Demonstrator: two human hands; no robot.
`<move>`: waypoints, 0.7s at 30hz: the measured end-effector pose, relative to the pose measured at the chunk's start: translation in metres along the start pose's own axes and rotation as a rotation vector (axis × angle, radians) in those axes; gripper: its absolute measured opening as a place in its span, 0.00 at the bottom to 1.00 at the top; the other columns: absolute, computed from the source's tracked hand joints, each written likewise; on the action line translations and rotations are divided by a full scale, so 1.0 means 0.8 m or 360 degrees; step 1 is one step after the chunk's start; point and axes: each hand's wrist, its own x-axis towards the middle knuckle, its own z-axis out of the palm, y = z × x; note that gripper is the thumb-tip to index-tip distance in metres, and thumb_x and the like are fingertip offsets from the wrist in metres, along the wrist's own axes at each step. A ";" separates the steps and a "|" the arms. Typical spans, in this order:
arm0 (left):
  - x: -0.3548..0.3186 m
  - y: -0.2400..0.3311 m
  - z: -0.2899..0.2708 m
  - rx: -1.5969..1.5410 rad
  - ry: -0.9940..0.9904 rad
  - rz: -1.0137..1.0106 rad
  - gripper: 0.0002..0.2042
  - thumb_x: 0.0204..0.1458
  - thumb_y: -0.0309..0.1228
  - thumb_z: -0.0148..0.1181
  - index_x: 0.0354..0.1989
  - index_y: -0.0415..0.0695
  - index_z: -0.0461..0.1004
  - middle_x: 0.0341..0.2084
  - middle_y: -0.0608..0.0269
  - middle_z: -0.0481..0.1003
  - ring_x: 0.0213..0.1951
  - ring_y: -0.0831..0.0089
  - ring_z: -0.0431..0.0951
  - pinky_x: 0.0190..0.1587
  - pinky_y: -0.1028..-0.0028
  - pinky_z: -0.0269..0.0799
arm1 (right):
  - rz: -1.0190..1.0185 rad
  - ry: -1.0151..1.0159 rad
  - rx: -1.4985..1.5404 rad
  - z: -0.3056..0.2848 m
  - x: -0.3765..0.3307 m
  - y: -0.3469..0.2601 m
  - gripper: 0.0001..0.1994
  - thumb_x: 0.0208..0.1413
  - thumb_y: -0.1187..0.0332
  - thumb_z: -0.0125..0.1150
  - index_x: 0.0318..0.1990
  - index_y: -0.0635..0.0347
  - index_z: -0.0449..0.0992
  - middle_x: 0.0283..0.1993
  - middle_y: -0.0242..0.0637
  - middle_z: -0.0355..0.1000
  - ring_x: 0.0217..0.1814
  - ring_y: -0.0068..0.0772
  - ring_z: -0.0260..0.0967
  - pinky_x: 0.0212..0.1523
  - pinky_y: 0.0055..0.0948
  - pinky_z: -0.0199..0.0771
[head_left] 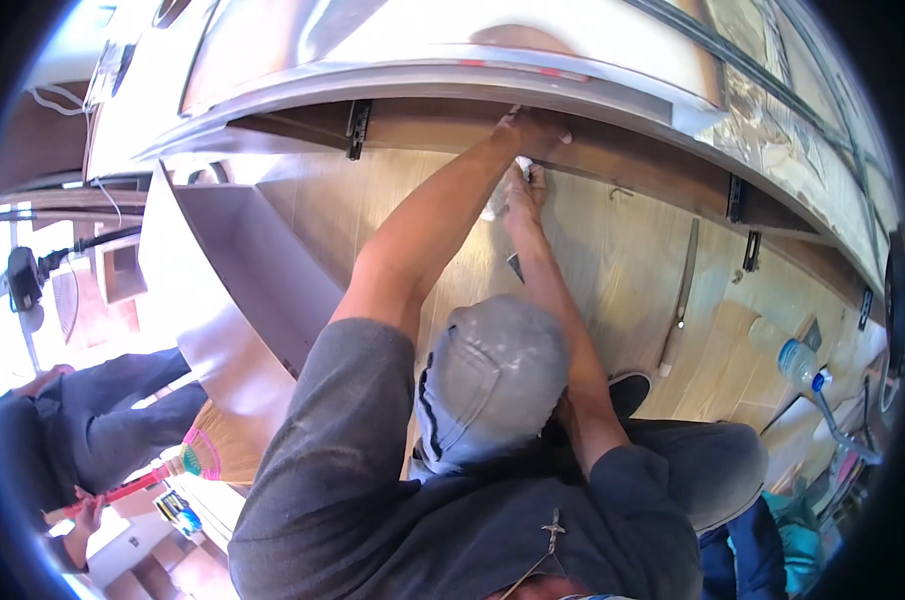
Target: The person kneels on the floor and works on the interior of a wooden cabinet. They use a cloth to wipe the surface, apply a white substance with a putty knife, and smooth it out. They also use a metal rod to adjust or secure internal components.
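My left hand (538, 133) reaches under the cabinet's overhanging top and lies against a long brown board (653, 165), its visible fingers apart. Just below it, my right hand (524, 196) is closed in a pinch near the board's lower edge. Something small and whitish shows at those fingertips, too small to name. Beside that hand, a pale crumpled piece (493, 206) lies on the wood-look floor (613, 300). A grey cap (493, 385) sits between my arms; what it rests on is hidden. A cross pendant (553, 530) hangs before my dark shirt.
Black drawer slides (358, 130) are on the cabinet frame. A pulled-out drawer box (258, 265) stands left. At far left a person (103, 420) holds a broom (223, 450). Right lie a wooden strip (681, 300), a plastic bottle (798, 365) and teal cloth (793, 540).
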 end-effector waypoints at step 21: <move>-0.074 0.143 0.062 -0.1234 0.1049 -0.0112 0.30 0.50 0.47 0.65 0.52 0.33 0.72 0.46 0.43 0.76 0.47 0.55 0.79 0.50 0.62 0.74 | 0.0141 -0.0288 0.0049 -0.176 -0.027 -0.169 0.24 0.58 0.71 0.63 0.59 0.64 0.61 0.49 0.40 0.72 0.48 0.33 0.73 0.46 0.31 0.77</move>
